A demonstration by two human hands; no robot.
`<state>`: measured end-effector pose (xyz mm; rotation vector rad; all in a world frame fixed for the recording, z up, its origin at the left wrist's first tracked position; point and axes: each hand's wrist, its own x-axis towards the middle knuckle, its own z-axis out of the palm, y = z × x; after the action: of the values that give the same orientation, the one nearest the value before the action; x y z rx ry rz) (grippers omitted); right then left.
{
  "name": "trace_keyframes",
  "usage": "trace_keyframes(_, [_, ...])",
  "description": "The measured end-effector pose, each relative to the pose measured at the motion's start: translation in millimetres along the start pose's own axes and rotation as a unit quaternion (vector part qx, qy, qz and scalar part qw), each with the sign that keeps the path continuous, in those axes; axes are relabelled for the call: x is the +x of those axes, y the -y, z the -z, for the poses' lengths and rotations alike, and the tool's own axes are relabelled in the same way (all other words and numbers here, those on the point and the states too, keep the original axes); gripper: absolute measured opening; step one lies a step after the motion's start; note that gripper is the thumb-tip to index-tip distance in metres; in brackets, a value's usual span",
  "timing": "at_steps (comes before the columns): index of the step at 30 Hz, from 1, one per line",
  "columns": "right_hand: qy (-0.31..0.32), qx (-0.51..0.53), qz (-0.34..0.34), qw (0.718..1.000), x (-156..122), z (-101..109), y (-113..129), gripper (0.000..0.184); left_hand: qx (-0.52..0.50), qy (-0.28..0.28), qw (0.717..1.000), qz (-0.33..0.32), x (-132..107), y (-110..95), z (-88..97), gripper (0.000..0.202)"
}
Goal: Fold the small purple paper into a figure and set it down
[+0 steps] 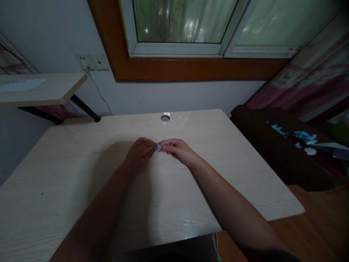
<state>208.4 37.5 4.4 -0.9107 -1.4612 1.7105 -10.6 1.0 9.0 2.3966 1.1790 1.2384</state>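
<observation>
Both of my hands meet over the middle of a pale wooden desk [68, 171]. Between their fingertips is a tiny pale purple piece of folded paper [158, 147]. My left hand [139, 154] has its fingers curled and pinches the paper from the left. My right hand [178, 150] pinches the same piece from the right, fingers pressed together. Both wrists rest low, close to the desk top. Most of the paper is hidden by the fingers.
A round cable hole [165, 117] sits near the desk's far edge. A wall socket [91, 62] with a cord hangs at the back left, beside a raised shelf [40, 89]. A dark wooden piece of furniture [283, 145] with small paper scraps stands to the right, below a window [180, 22].
</observation>
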Motion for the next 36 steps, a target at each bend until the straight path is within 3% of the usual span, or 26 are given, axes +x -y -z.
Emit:
trace_keyframes(15, [0.000, -0.036, 0.013, 0.999, -0.1, -1.9, -1.5, 0.031, 0.000, 0.001, 0.999, 0.040, -2.9, 3.7, -0.9, 0.013])
trace_keyframes(27, [-0.055, -0.075, 0.115, 0.989, -4.7, -15.9, -5.8, 0.032, -0.018, -0.045, 0.991, 0.125, -2.2, 7.3, -2.4, 0.012])
trace_keyframes(31, [-0.106, -0.152, 0.190, 0.964, -5.8, -17.3, -4.3, 0.021, -0.042, -0.028, 0.989, 0.137, -2.3, 5.5, -2.8, 0.013])
trace_keyframes(36, [-0.113, -0.204, 0.257, 0.938, -6.9, -17.1, 1.9, 0.015, -0.057, -0.007, 0.987, 0.152, -1.3, 2.7, -1.7, 0.010])
